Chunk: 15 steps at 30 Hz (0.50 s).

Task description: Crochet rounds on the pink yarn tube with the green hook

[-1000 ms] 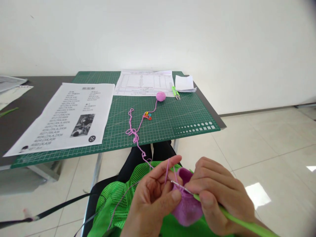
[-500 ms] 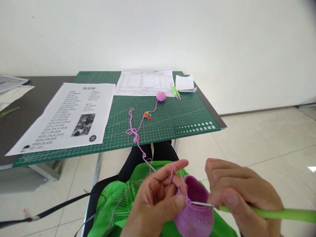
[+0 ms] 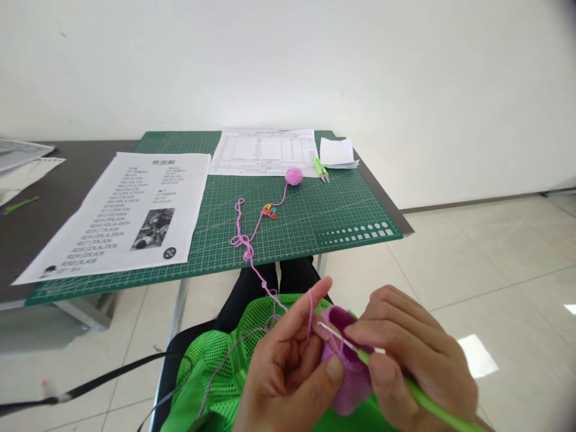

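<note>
Low in the head view, my left hand (image 3: 292,366) pinches the edge of a pink crocheted piece (image 3: 348,384), with a strand of yarn looped over its raised index finger. My right hand (image 3: 414,354) grips a crochet hook (image 3: 425,401) with a green handle. The metal tip of the hook points left, close to my left fingers, with a loop of yarn around its shaft. The crocheted piece is hollow, its opening facing up, and my hands partly cover it. Pink yarn (image 3: 255,271) runs from a small ball (image 3: 294,176) on the table down to my lap.
On the green cutting mat (image 3: 288,234) lie a printed pattern sheet (image 3: 135,210), a form (image 3: 265,150), green snips (image 3: 321,170), small coloured stitch markers (image 3: 270,211) and white paper slips (image 3: 336,151). A black strap (image 3: 108,377) crosses the lower left. Green mesh fabric (image 3: 211,354) covers my lap.
My right hand has moved left and turned, so the hook now slants up to the left with its tip out of the stitches. The crocheted piece has tilted and shifted slightly left.
</note>
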### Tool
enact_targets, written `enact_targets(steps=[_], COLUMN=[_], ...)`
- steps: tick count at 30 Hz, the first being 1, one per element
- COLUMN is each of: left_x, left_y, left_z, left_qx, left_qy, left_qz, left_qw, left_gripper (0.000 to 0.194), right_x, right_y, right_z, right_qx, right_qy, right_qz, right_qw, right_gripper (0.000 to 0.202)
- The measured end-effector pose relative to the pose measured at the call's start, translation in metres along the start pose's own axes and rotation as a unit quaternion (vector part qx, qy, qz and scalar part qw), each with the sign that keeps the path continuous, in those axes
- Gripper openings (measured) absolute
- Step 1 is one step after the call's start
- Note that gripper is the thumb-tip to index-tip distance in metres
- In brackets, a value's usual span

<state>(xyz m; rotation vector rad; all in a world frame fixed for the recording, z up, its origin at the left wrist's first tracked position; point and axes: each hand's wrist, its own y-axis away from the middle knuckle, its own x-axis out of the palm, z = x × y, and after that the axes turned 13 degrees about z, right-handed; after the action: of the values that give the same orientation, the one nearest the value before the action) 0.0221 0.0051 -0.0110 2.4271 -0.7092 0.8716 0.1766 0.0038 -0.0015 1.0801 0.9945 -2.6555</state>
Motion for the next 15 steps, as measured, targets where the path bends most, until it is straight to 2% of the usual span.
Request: enact_targets(steps=[5,9,12,15], left_x=[-0.002,-0.003,-0.004,-0.007], left_y=[-0.002,-0.002,-0.001,0.000], left_z=[0.002,0.003,0.003,0.001], left_qx=[0.013,0.033,0.030,0.026], left_qy=[-0.035,-0.049,-0.061,-0.062], left_qz=[0.011,0.041,0.050,0.073], left_qw=[0.999,0.997,0.996,0.995], left_gripper=[0.062,0.060,0.062,0.064], right_x=[-0.001,-0.006,-0.010,-0.012], right_y=[0.004,0.006,0.006,0.004], right_z=[-0.003,-0.004,-0.002,0.001], right_qx=[-0.016,-0.051,-0.073,-0.061], right_qy=[0.014,0.026,0.038,0.038], right_qz=[0.037,0.078,0.090,0.088], right_qw=[0.999,0.995,0.993,0.994], right_gripper=[0.037,0.042,0.043,0.038])
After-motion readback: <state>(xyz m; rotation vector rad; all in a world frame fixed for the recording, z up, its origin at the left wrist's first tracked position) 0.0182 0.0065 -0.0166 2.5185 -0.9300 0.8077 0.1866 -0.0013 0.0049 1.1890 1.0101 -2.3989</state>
